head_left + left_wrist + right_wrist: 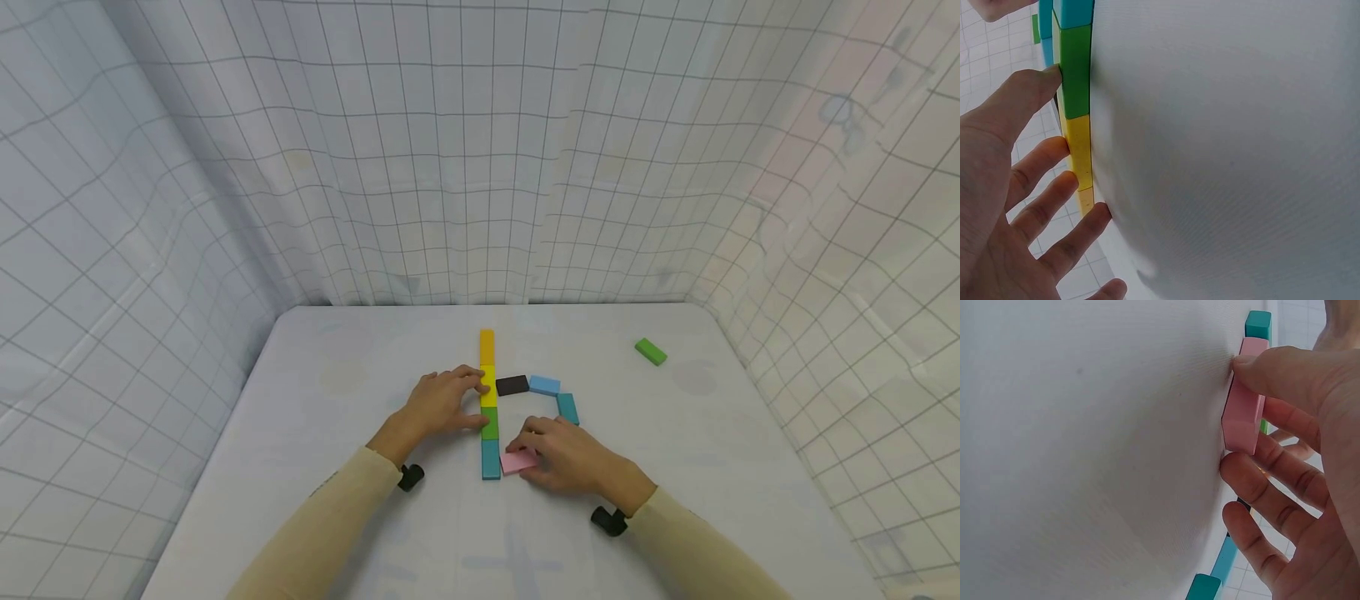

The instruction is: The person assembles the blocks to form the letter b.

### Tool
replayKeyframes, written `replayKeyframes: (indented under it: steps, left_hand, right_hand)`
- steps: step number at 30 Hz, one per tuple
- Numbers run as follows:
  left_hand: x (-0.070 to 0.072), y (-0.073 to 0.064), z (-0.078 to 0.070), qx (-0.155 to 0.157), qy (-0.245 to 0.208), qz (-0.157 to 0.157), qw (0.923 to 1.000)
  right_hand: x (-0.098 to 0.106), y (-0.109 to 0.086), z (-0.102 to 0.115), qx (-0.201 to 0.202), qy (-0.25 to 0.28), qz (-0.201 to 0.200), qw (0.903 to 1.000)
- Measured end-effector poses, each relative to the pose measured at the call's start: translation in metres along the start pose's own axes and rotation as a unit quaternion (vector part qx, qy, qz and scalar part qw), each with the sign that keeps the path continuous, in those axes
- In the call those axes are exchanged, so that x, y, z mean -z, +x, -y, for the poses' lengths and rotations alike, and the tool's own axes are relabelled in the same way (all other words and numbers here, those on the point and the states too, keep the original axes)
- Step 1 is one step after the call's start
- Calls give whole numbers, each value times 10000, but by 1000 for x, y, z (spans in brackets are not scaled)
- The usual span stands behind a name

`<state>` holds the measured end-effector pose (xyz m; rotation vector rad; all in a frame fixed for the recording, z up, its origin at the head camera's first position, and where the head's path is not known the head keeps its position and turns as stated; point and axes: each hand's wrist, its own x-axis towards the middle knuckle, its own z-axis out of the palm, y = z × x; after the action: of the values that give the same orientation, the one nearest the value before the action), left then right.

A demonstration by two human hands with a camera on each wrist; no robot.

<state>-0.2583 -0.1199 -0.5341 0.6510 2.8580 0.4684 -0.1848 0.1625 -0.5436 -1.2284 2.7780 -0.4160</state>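
Observation:
Rectangular blocks lie end to end in a straight column on the table: an orange block (pixel 487 347), a yellow block (pixel 489 387), a green block (pixel 490 423) and a teal block (pixel 491 460). My left hand (pixel 445 403) rests its fairly straight fingers against the column's left side, by the yellow and green blocks. My right hand (pixel 564 457) pinches a pink block (pixel 1245 400) between thumb and fingers. The pink block's left end is at the column's lower teal block. A black block (pixel 512 385), a light blue block (pixel 544 385) and another teal block (pixel 567 408) curve rightward from the yellow block.
A loose green block (pixel 651 352) lies at the far right of the white table (pixel 337 367). Grid-patterned curtains (pixel 450 167) hang behind the table and along both sides. A black wrist device (pixel 411 477) shows below the left hand, another (pixel 609 522) below the right.

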Motion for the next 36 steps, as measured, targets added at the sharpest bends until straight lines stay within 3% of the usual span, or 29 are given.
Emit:
replayKeyframes:
  steps: [15,22,36]
  left_hand:
    - [2,1,1,-12,-2,40,10000]
    - [1,3,3,-49,95,-14,9999]
    - [-2,-1,1,-1,-38,51,10000]
  right_hand:
    - [4,-2,-6,-79,88,67,9999]
    - [14,-4,-9,-430,93,43,9990]
    - [38,-17,-52,-614,580,-974,9917]
